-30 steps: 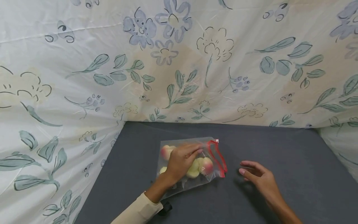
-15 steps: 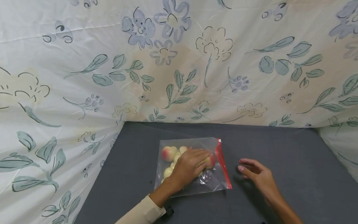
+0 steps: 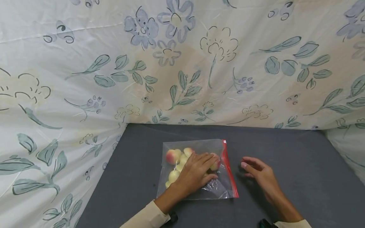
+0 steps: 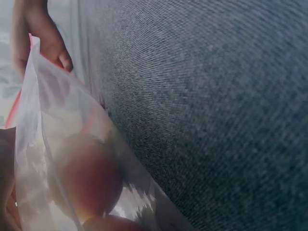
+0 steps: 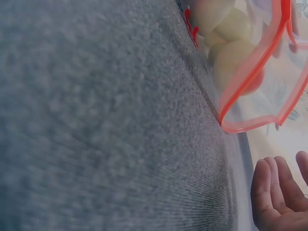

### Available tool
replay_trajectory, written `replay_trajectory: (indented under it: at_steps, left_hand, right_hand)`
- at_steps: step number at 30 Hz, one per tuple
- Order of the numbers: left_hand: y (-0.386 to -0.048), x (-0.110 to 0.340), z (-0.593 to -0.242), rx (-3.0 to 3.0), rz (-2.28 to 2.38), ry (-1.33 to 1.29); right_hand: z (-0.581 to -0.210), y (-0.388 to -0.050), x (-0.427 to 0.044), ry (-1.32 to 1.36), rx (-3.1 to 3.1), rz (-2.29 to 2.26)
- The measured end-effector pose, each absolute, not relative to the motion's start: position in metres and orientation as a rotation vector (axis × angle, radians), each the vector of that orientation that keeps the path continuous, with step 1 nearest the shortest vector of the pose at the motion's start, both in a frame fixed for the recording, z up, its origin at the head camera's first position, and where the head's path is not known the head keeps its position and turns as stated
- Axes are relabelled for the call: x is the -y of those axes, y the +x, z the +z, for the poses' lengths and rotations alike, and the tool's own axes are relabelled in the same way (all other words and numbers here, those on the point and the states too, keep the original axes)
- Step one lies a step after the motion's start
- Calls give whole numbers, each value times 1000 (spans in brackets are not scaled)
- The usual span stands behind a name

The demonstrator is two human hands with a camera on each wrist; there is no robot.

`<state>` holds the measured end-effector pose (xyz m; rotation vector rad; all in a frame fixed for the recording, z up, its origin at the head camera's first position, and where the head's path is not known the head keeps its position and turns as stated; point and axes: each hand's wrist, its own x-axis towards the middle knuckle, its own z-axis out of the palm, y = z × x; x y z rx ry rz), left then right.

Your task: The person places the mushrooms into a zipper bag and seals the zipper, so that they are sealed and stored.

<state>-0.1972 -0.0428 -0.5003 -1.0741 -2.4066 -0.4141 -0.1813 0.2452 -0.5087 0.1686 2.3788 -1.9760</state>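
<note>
A clear plastic zip bag (image 3: 196, 145) with a red zip edge (image 3: 231, 175) lies on the dark table. Several pale yellow, red-blushed round fruits (image 3: 173, 156), peach-like, are inside it. My left hand (image 3: 194, 173) rests on top of the bag with its fingers spread, covering part of the fruit. To the right of the zip edge, apart from it, my right hand (image 3: 261, 177) hovers with loosely bent fingers and holds nothing. The right wrist view shows the bag's red-rimmed mouth (image 5: 255, 62) gaping near my right fingers. One blushed fruit (image 4: 89, 173) shows through the plastic in the left wrist view.
A dark grey cloth (image 3: 139, 158) covers the table. Behind it and along the sides hangs a white flowered curtain (image 3: 182, 79). Black wrist devices show beside both cream sleeves (image 3: 148, 215).
My left hand has gone from bunched fingers to spread ones and shifted slightly right. The bag lies flatter, its red edge straighter and farther right. My right hand has risen a little.
</note>
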Motion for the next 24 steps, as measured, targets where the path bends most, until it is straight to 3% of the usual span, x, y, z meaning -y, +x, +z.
replay_trajectory:
  at_steps: [24]
  left_hand:
    - [-192, 43, -506, 2369, -495, -1055]
  right_hand:
    - [-510, -234, -223, 123, -2367, -1977]
